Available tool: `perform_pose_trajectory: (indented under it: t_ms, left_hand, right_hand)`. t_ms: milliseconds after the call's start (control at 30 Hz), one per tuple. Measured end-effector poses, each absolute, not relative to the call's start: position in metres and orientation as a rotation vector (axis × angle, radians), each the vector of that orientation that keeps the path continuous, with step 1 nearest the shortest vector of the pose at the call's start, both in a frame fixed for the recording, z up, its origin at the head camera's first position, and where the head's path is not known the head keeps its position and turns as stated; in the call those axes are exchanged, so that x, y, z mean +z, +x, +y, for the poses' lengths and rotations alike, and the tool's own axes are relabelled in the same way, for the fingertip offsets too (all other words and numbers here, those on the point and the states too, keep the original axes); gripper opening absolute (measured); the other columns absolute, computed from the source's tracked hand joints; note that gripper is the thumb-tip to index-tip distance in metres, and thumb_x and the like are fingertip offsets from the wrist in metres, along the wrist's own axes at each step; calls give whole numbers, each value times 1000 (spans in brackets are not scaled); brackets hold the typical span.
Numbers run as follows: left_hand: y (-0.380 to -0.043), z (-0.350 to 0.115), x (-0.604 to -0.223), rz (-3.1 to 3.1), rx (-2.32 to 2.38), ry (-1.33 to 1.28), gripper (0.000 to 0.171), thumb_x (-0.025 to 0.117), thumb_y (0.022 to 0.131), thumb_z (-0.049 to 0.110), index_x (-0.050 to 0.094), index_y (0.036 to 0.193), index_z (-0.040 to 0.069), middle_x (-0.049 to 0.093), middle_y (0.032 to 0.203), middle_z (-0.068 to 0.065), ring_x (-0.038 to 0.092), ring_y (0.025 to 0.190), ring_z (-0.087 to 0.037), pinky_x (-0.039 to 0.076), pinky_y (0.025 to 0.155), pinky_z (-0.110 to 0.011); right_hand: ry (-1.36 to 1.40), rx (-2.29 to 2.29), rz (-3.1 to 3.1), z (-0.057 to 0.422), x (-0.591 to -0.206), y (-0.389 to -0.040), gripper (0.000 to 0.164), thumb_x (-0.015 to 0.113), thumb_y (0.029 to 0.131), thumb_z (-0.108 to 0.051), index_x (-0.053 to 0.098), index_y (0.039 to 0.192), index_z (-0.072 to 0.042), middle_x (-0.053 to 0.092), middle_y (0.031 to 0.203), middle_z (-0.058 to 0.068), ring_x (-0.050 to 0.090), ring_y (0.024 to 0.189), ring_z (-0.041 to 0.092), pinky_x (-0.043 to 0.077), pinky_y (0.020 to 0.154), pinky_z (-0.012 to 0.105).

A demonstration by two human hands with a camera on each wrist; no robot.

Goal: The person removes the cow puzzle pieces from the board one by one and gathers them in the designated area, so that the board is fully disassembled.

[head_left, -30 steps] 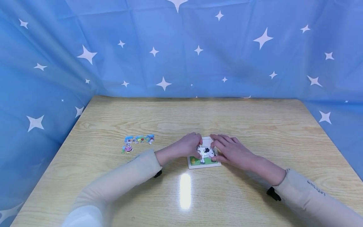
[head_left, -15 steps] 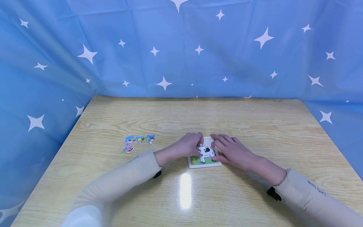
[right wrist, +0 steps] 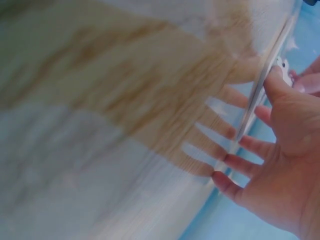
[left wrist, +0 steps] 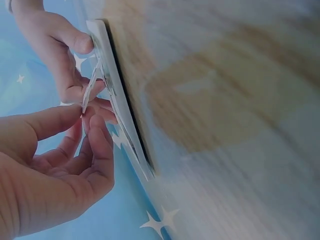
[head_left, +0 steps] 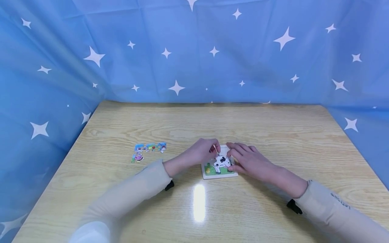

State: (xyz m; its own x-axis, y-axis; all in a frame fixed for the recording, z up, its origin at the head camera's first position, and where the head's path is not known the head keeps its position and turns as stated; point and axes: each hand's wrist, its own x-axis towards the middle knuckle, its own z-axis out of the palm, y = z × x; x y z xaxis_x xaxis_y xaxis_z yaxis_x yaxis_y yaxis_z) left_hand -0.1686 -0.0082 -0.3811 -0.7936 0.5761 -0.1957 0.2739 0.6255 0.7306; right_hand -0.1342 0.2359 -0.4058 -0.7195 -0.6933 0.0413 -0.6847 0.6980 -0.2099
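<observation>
A square puzzle board with a pale rim lies near the middle of the table; its picture shows a black-and-white cow on green ground. My left hand pinches the edge of a thin puzzle piece between thumb and fingertips. That piece stands tilted off the board's face in the left wrist view. My right hand rests at the board's right side. Its fingers are spread, with fingertips against the board's edge and the thumb over the face. Part of the picture is hidden beneath the hands.
Several colourful puzzle pieces lie in a group on the left of the wooden table. Behind the table hangs a blue cloth with white stars. A bright light reflection shows in front of the board.
My left hand has shifted slightly up, its thumb drawn away from the cow's left side toward the upper left, uncovering more of the picture. My right hand stays in place.
</observation>
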Motion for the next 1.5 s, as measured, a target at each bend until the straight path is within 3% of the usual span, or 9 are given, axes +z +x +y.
perform_pose_trajectory:
  t_ms: [400, 800, 1167, 1500]
  left_hand:
    - [-167, -11, -375, 2418, 1048, 635, 10, 69, 104, -4, 70, 109, 4, 67, 87, -2, 56, 72, -11, 43, 61, -19]
    - [-168, -28, -371, 2404, 1115, 668, 10, 67, 104, -6, 70, 108, 2, 74, 96, -8, 67, 88, -15, 52, 74, -22]
    - [-164, -43, -370, 2434, 1089, 662, 7, 68, 107, -1, 70, 106, 5, 72, 96, -6, 63, 86, -15, 49, 74, -22]
    - [-163, -59, -364, 2426, 1074, 695, 9, 66, 105, -3, 70, 108, 4, 71, 99, -4, 63, 92, -15, 51, 81, -24]
  right_hand:
    - [-1149, -340, 2850, 237, -405, -134, 33, 74, 107, -36, 59, 127, -14, 52, 162, 23, 50, 148, 46, 49, 104, 67]
    - [-1157, -326, 2851, 236, -404, -135, 35, 73, 107, -36, 60, 129, -13, 52, 162, 22, 50, 148, 45, 50, 102, 67]
    - [-1147, -338, 2853, 237, -405, -135, 35, 73, 107, -36, 59, 129, -13, 52, 162, 23, 50, 147, 45, 49, 103, 66]
    - [-1142, -329, 2849, 237, -406, -136, 35, 74, 107, -37, 59, 129, -14, 52, 163, 23, 50, 147, 45, 49, 103, 66]
